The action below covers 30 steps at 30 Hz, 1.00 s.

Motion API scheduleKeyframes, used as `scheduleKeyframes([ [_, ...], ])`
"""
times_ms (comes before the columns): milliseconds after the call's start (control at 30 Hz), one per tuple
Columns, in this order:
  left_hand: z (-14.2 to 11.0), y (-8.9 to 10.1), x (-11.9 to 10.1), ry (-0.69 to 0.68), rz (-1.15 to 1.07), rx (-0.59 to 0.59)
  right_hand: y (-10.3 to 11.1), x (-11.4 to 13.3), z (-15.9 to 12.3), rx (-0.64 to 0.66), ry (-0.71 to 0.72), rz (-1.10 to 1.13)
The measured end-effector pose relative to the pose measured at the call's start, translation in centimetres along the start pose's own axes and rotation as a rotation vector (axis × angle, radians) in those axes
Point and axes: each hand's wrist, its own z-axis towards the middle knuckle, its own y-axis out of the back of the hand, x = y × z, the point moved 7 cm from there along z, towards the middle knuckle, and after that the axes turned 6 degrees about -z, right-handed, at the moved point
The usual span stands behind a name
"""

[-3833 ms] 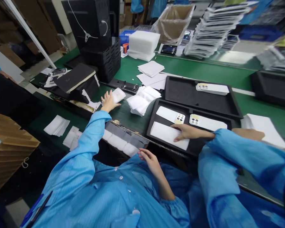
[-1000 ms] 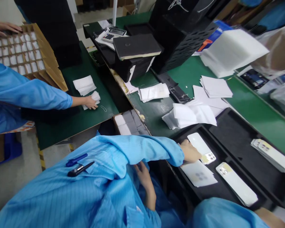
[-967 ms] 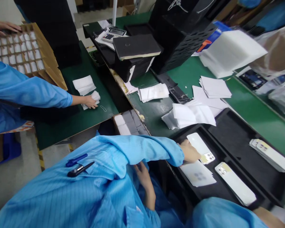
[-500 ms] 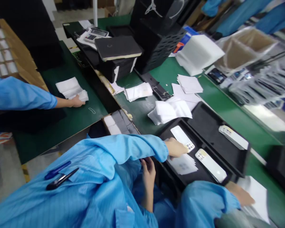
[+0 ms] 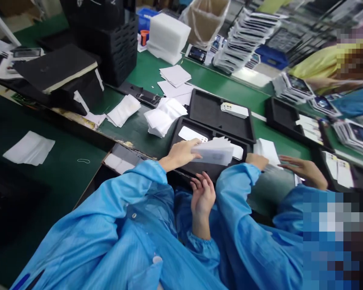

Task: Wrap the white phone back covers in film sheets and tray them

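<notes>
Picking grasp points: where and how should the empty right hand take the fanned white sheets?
Probably by the lower right corner of the white sheets, pinching across the layers from below. The left hand covers their left end, the upper edges splay apart, and the right hand is open, palm up, just below.

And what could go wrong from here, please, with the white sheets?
The left-hand grip holds the white sheets at one end, and their far edges spread apart, so some may slip out. They are near the phone backs, so they could perhaps brush one. A co-worker's sleeve is close to the black tray, so it might bump it.
</notes>
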Motion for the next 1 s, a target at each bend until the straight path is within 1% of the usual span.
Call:
scheduleKeyframes([
  [33,-1.5,0.9,-0.2,-0.008,-0.164,-0.041,-0.4,0.2,0.0,0.000,0.016,-0.003],
  [100,-5.8,2.7,0.5,-0.002,-0.531,-0.090,-0.8,0.5,0.0,-0.011,0.060,-0.036],
  [133,-8.5,3.5,1.5,0.039,-0.673,-0.110,-1.0,0.7,0.0,-0.012,0.088,-0.071],
  [167,-11.5,4.3,3.1,0.108,-0.767,-0.135,-1.1,0.9,0.0,-0.012,0.120,-0.115],
  [200,-14.7,5.2,5.2,0.192,-0.820,-0.185,-1.3,1.2,0.1,-0.007,0.153,-0.165],
  [267,-21.1,7.5,10.1,0.348,-0.836,-0.376,-1.6,1.9,0.5,0.018,0.218,-0.272],
  [300,-24.3,8.8,12.7,0.414,-0.820,-0.498,-1.9,2.3,0.8,0.033,0.253,-0.327],
  [367,-29.8,11.6,17.6,0.535,-0.764,-0.715,-2.7,3.0,1.7,0.076,0.327,-0.438],
  [433,-34.3,14.9,22.0,0.671,-0.603,-0.863,-4.1,3.1,2.8,0.141,0.384,-0.533],
  [467,-36.3,16.9,23.9,0.752,-0.487,-0.914,-4.9,2.9,3.4,0.169,0.398,-0.568],
  [533,-39.7,21.0,27.3,0.850,-0.379,-1.020,-6.2,2.1,4.4,0.201,0.401,-0.635],
  [633,-43.5,27.2,31.2,0.964,-0.266,-1.104,-7.4,0.8,5.1,0.176,0.418,-0.760],
  [700,-45.2,30.7,33.2,1.039,-0.187,-1.116,-7.6,0.3,5.1,0.132,0.454,-0.833],
  [767,-46.1,33.6,34.9,1.101,-0.115,-1.092,-7.7,0.0,4.8,0.102,0.475,-0.882],
  [800,-46.3,34.7,35.6,1.124,-0.088,-1.067,-7.7,-0.1,4.7,0.093,0.480,-0.906],
  [867,-46.0,36.3,37.0,1.153,-0.058,-0.995,-7.8,-0.2,4.5,0.070,0.491,-0.960],
  [933,-45.5,37.2,38.2,1.170,-0.057,-0.905,-8.0,-0.3,4.4,0.041,0.507,-1.020],
  [1000,-45.0,37.5,39.1,1.184,-0.070,-0.819,-8.0,-0.3,4.2,0.019,0.524,-1.065],
])
